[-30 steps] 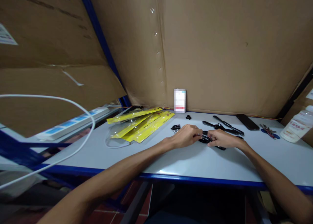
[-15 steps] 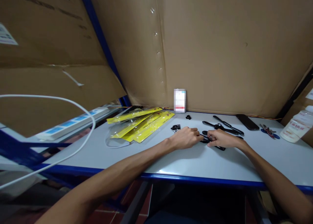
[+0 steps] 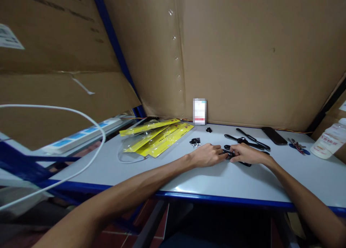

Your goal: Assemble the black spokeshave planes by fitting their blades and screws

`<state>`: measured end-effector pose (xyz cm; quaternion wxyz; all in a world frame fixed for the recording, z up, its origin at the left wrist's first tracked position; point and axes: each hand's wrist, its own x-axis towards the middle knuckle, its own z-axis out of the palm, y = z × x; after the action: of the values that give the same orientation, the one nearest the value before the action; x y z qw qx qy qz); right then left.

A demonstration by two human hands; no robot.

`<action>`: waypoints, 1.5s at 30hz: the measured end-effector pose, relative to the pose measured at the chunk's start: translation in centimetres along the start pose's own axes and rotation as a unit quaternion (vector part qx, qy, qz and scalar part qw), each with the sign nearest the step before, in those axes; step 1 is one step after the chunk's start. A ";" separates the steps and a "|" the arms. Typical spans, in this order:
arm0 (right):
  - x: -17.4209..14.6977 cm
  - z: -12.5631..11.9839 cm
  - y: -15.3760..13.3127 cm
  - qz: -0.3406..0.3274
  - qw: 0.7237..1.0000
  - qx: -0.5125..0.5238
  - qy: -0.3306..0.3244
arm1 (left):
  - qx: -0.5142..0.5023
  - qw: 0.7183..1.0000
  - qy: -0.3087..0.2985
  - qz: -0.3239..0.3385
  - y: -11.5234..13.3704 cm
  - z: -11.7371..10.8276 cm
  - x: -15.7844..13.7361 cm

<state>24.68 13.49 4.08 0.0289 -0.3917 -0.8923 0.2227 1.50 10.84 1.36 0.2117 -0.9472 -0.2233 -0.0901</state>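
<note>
My left hand (image 3: 209,155) rests low over the table, its fingers curled at the left side of a black long-handled tool (image 3: 229,153). From the other side my right hand (image 3: 247,154) grips the same tool, thumb and fingers closed round its middle. Much of the tool is hidden by the hands, so its exact kind is unclear. Just behind lie more black long-handled tools (image 3: 258,144), crossing one another. A small black piece with shiny metal bits (image 3: 195,142) sits beyond my left wrist, and another small black part (image 3: 209,129) is further back.
Yellow-carded clear packages (image 3: 164,140) are piled at the left. A phone (image 3: 199,111) with a lit screen leans on the cardboard wall. To the right lie a dark phone (image 3: 274,135), keys (image 3: 297,146) and a white bottle (image 3: 328,140). A white cable (image 3: 104,136) loops in front at left.
My left hand has shifted slightly right and down, its fingers nearer the right hand. Both hands stay on the black tool. The view has moved a little.
</note>
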 end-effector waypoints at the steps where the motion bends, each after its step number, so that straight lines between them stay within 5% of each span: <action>1: 0.0 0.0 0.0 0.000 1.000 0.000 0.001 | 0.010 1.000 0.003 -0.003 0.1 0.1 0.0; 16: 0.0 0.0 -0.6 -0.005 1.000 -0.024 0.007 | 0.027 0.995 -0.085 -0.045 2.7 -1.4 1.8; 33: 0.2 0.0 0.5 -0.029 0.999 0.016 -0.001 | -0.130 0.991 0.001 -0.028 -0.9 -0.7 -0.4; 45: 0.3 0.1 0.6 -0.027 1.000 0.012 0.004 | -0.136 0.990 0.009 -0.038 0.5 -0.6 0.6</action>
<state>24.83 14.00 3.68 0.0434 -0.3676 -0.8998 0.2308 2.22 10.44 1.89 0.0789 -0.9574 -0.2425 -0.1357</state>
